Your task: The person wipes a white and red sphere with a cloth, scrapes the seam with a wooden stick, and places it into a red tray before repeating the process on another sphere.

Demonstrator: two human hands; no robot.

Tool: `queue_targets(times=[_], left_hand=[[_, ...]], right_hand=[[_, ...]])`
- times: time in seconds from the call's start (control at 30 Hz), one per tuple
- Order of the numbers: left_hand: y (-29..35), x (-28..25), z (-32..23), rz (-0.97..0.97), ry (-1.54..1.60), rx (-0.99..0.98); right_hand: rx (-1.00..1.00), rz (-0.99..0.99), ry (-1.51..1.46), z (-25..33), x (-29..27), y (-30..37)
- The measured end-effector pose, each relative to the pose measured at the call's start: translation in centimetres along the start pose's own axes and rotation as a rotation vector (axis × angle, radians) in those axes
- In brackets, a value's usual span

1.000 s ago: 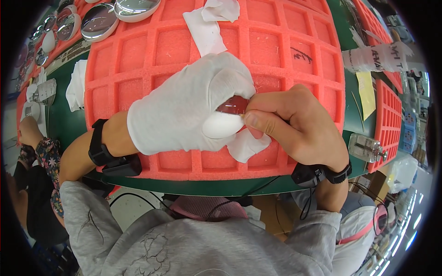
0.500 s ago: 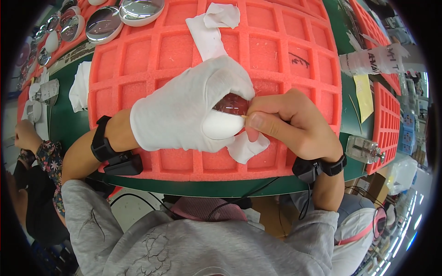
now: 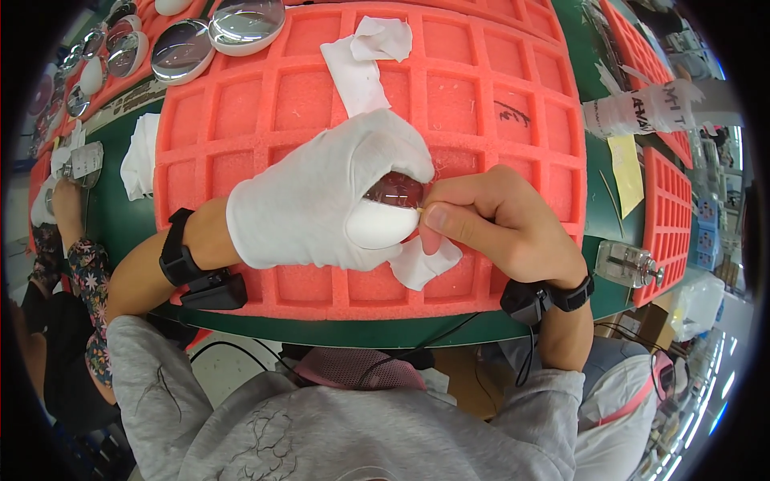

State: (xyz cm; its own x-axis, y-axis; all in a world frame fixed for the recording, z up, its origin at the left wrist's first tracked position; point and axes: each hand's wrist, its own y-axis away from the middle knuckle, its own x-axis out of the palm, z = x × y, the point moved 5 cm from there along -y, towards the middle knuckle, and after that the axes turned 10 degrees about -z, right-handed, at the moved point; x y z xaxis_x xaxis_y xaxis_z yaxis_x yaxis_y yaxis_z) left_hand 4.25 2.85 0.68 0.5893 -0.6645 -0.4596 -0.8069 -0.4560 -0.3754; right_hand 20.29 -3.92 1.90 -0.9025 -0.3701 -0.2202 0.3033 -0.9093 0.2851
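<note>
1. At the centre of the frame, the left hand [image 3: 341, 192], in a white glove, is curled around a domed piece [image 3: 380, 225] with a white shell and a dark reddish, glossy face.
2. Just right of centre, the bare right hand [image 3: 507, 227] pinches a thin stick [image 3: 420, 210] between thumb and forefinger, its tip at the rim of the domed piece.
3. Below both hands spreads a red foam tray [image 3: 447, 94] of square compartments, on a green counter [image 3: 124, 234].
4. Upper centre, a crumpled white cloth [image 3: 358, 78] lies on the tray; another white scrap [image 3: 425, 264] lies below the right hand's fingers.
5. Upper left, two mirror-faced domes [image 3: 247, 28] sit side by side.
6. Right of the tray, a clear bottle [image 3: 624, 264] lies below a yellow paper [image 3: 626, 174].
</note>
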Motion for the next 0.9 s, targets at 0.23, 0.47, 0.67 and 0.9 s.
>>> queue_targets(times=[0.23, 0.47, 0.67, 0.9], left_hand=[[0.2, 0.2, -0.2, -0.034, -0.039, 0.087], [0.0, 0.4, -0.1, -0.036, -0.052, 0.083], [0.1, -0.1, 0.0, -0.016, 0.051, -0.031], [0.1, -0.3, -0.2, -0.012, 0.075, -0.069]], right_hand=[[0.043, -0.042, 0.032, 0.6, 0.3, -0.1], [0.054, -0.09, 0.128, 1.4, 0.4, -0.3], [0.012, -0.059, -0.012, 0.6, 0.1, -0.6], [-0.001, -0.022, -0.082, 0.7, 0.2, -0.2]])
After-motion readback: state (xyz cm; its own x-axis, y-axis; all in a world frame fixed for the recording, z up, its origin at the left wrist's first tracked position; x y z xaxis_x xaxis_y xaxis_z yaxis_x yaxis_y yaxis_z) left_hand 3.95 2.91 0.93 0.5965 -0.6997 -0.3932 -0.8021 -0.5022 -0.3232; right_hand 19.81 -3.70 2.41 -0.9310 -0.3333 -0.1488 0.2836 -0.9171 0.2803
